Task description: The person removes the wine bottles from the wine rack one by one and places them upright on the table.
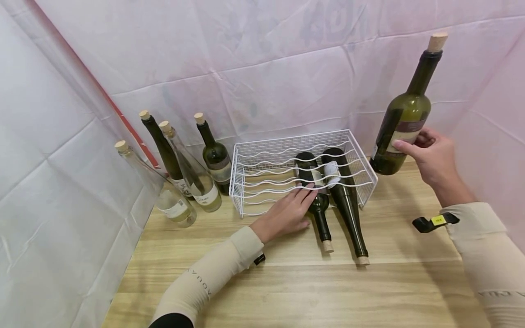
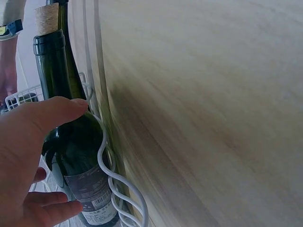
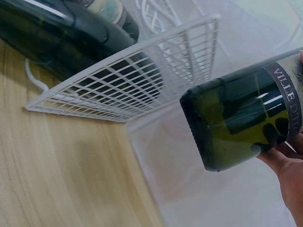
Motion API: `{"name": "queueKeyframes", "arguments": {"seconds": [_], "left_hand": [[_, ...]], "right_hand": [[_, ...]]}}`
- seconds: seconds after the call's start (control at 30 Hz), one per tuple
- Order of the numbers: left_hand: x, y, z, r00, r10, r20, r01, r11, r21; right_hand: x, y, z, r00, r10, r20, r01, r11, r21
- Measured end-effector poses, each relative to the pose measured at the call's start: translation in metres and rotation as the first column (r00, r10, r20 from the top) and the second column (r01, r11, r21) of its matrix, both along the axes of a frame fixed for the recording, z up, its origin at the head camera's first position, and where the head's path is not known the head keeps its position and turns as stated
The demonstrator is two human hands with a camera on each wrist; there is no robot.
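Observation:
My right hand (image 1: 436,157) grips a green wine bottle (image 1: 410,107) by its labelled body, off to the right of a white wire rack (image 1: 266,148). The bottle is slightly tilted, with its cork upward; its base (image 3: 201,130) hangs over the table beside the rack's mesh side. Two dark bottles lie in the rack, corks toward me. On the shorter lying bottle (image 1: 320,214) my left hand (image 1: 287,212) rests, fingers extended over its body. The left wrist view shows the thumb (image 2: 61,111) across its shoulder. The long slim bottle (image 1: 348,209) lies alongside on the right.
Left of the rack several corked bottles stand close together: a dark one (image 1: 217,159) next to the rack, clear ones (image 1: 205,193), and a tall dark one (image 1: 164,148). White sheeting (image 1: 279,91) hangs behind and at the sides of the wooden table (image 1: 287,291).

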State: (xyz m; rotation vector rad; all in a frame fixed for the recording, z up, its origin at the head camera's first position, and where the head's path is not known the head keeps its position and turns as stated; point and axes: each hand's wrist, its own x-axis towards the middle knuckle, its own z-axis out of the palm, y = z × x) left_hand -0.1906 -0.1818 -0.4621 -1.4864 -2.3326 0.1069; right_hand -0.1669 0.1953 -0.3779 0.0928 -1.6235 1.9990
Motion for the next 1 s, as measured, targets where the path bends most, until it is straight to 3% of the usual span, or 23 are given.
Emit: {"name": "queueKeyframes", "arguments": {"seconds": [0.17, 0.33, 0.57, 0.8, 1.0], "left_hand": [[-0.001, 0.002, -0.001, 1.0, 0.004, -0.021, -0.004, 1.0, 0.023], [-0.002, 0.005, -0.002, 0.999, -0.032, -0.03, 0.034, 0.998, 0.058], [-0.003, 0.01, 0.0, 0.999, -0.018, -0.042, 0.02, 0.999, 0.038], [-0.002, 0.013, 0.001, 0.998, 0.032, -0.049, -0.033, 0.999, -0.013], [-0.002, 0.016, 0.001, 0.998, 0.045, -0.053, -0.047, 0.998, -0.039]], "right_hand": [[-0.008, -0.001, -0.01, 0.999, -0.039, 0.021, 0.039, 0.998, 0.04], [-0.013, 0.0, -0.019, 0.994, -0.087, 0.063, 0.082, 0.993, 0.087], [-0.02, 0.0, -0.031, 0.961, -0.222, 0.163, 0.174, 0.949, 0.261], [-0.026, -0.002, -0.042, 0.956, -0.233, 0.177, 0.19, 0.955, 0.229], [-0.032, -0.002, -0.048, 0.933, -0.286, 0.216, 0.217, 0.93, 0.295]]}}
